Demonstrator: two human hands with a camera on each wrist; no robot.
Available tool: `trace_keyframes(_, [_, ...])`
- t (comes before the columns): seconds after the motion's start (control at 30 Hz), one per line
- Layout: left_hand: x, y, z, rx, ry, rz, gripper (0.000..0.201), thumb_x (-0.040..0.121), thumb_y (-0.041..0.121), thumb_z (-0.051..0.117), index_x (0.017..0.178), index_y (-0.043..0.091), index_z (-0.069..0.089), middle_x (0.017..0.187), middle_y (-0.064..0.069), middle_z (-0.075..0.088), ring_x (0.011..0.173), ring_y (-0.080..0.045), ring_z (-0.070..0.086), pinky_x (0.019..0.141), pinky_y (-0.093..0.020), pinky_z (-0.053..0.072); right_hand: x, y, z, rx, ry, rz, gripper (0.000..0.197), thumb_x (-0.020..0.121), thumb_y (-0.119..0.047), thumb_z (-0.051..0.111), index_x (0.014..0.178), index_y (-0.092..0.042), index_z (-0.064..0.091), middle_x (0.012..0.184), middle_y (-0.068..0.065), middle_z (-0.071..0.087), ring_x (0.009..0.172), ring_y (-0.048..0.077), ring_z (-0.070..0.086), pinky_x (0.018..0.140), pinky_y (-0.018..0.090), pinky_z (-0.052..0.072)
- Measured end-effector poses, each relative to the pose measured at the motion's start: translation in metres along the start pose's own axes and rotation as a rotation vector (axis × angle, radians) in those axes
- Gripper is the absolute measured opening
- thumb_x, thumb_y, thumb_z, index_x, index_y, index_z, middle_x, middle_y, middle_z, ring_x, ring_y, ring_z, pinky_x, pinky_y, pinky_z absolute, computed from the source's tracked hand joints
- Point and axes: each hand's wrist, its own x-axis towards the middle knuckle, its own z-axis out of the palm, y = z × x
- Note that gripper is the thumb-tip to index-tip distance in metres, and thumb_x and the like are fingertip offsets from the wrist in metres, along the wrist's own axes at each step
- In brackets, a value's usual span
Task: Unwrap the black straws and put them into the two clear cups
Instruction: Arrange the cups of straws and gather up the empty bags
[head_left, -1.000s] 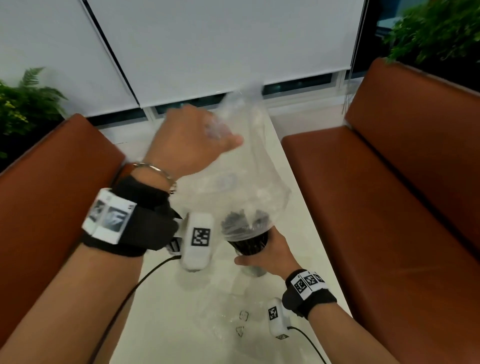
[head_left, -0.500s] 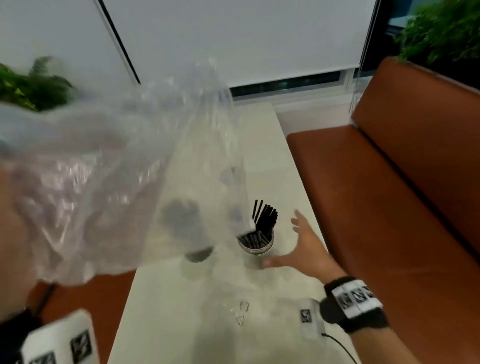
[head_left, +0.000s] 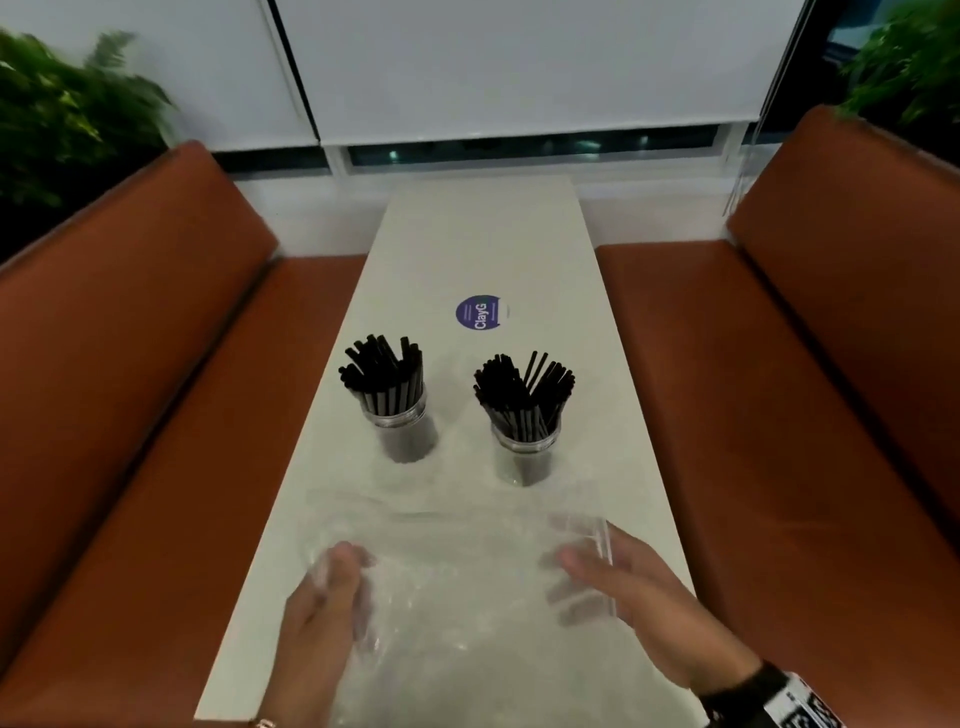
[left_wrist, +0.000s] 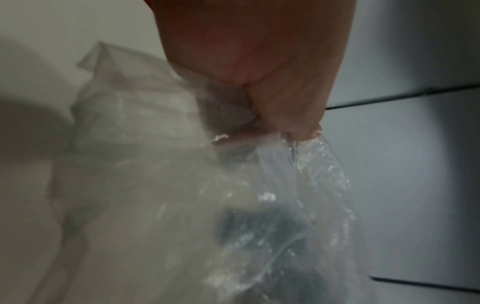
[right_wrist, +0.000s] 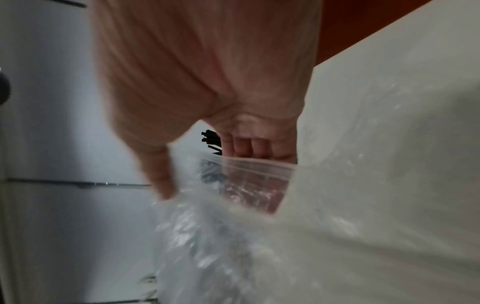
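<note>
Two clear cups stand mid-table, the left cup (head_left: 402, 421) and the right cup (head_left: 525, 449), each packed with upright black straws (head_left: 382, 369) (head_left: 522, 392). A crumpled clear plastic wrapper (head_left: 457, 587) hangs stretched between my hands over the near end of the table, apart from the cups. My left hand (head_left: 337, 566) pinches its left side; in the left wrist view the left hand (left_wrist: 285, 131) has thumb and fingers bunched on the wrapper (left_wrist: 182, 195). My right hand (head_left: 582, 571) holds the right edge; the right hand (right_wrist: 207, 174) has its thumb in front and fingers behind the wrapper (right_wrist: 259, 236), with straw tips (right_wrist: 211, 142) beyond.
The narrow white table (head_left: 483, 234) runs away from me between two brown padded benches (head_left: 130, 389) (head_left: 805, 389). A round blue sticker (head_left: 480, 312) lies behind the cups. Plants (head_left: 62, 119) stand at both far corners, under white window blinds.
The left hand pulled the wrapper up off the right cup's straws and swung it past the camera. The right hand let go of that cup. Both hands now hold the wrapper low.
</note>
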Motion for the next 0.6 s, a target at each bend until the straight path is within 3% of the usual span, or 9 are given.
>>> trace_keyframes(0.07, [-0.002, -0.020, 0.002, 0.046, -0.029, -0.036, 0.057, 0.096, 0.067, 0.055, 0.084, 0.014, 0.072, 0.052, -0.009, 0.051, 0.053, -0.027, 0.053, 0.061, -0.033, 0.045, 0.004, 0.020, -0.002, -0.070, 0.160, -0.012, 0.012, 0.092, -0.019, 0.083, 0.102, -0.015, 0.081, 0.094, 0.008, 0.078, 0.071, 0.024, 0.073, 0.068, 0.040, 0.058])
trace_keyframes(0.1, [-0.001, -0.029, 0.000, 0.111, 0.006, -0.048, 0.059, 0.095, 0.066, 0.058, 0.079, 0.010, 0.069, 0.051, -0.009, 0.052, 0.055, -0.027, 0.055, 0.062, -0.033, 0.047, 0.006, 0.032, -0.007, -0.102, 0.230, -0.010, 0.004, 0.094, -0.011, 0.079, 0.094, -0.013, 0.082, 0.087, 0.009, 0.076, 0.064, 0.023, 0.070, 0.064, 0.041, 0.056])
trace_keyframes(0.17, [0.001, -0.038, -0.006, 0.198, 0.088, -0.024, 0.062, 0.092, 0.065, 0.063, 0.065, 0.009, 0.062, 0.048, -0.002, 0.051, 0.054, -0.024, 0.053, 0.062, -0.035, 0.045, 0.010, 0.049, -0.014, -0.136, 0.361, -0.012, 0.014, 0.096, -0.003, 0.075, 0.085, -0.010, 0.081, 0.082, 0.011, 0.075, 0.057, 0.023, 0.065, 0.061, 0.040, 0.053])
trace_keyframes(0.23, [0.003, -0.044, -0.012, 0.262, 0.151, -0.032, 0.059, 0.094, 0.062, 0.063, 0.060, 0.014, 0.066, 0.046, 0.001, 0.058, 0.054, -0.024, 0.054, 0.063, -0.038, 0.050, 0.009, 0.056, -0.016, -0.135, 0.414, 0.005, 0.012, 0.096, -0.002, 0.073, 0.085, -0.005, 0.077, 0.082, 0.011, 0.075, 0.055, 0.023, 0.064, 0.058, 0.038, 0.053])
trace_keyframes(0.33, [0.011, -0.058, -0.017, 0.311, 0.128, -0.065, 0.051, 0.097, 0.062, 0.056, 0.068, 0.023, 0.070, 0.058, 0.002, 0.069, 0.065, -0.022, 0.065, 0.080, -0.048, 0.060, 0.008, 0.064, -0.015, -0.140, 0.396, 0.043, 0.009, 0.097, -0.007, 0.074, 0.089, -0.003, 0.075, 0.087, 0.014, 0.077, 0.056, 0.023, 0.065, 0.055, 0.033, 0.054])
trace_keyframes(0.43, [0.017, -0.051, -0.015, 0.207, -0.041, -0.139, 0.050, 0.097, 0.074, 0.043, 0.101, 0.033, 0.072, 0.094, 0.004, 0.078, 0.092, -0.020, 0.074, 0.093, -0.046, 0.059, 0.007, 0.066, -0.015, -0.161, 0.289, 0.059, 0.010, 0.097, -0.011, 0.075, 0.093, -0.002, 0.073, 0.094, 0.021, 0.076, 0.057, 0.024, 0.064, 0.053, 0.028, 0.052])
trace_keyframes(0.5, [0.025, -0.043, -0.011, 0.144, -0.067, -0.153, 0.047, 0.102, 0.063, 0.050, 0.105, 0.023, 0.075, 0.098, -0.004, 0.078, 0.093, -0.026, 0.074, 0.086, -0.038, 0.058, 0.005, 0.063, -0.016, -0.175, 0.225, 0.074, 0.015, 0.097, -0.015, 0.077, 0.095, -0.001, 0.073, 0.094, 0.020, 0.076, 0.058, 0.024, 0.065, 0.053, 0.028, 0.052])
trace_keyframes(0.6, [0.035, -0.030, -0.006, 0.094, -0.004, -0.043, 0.038, 0.106, 0.043, 0.057, 0.089, 0.015, 0.077, 0.072, -0.009, 0.066, 0.064, -0.027, 0.060, 0.062, -0.032, 0.050, 0.002, 0.055, -0.019, -0.172, 0.229, 0.052, 0.026, 0.098, -0.024, 0.075, 0.096, 0.002, 0.070, 0.089, 0.013, 0.080, 0.054, 0.023, 0.064, 0.052, 0.028, 0.049])
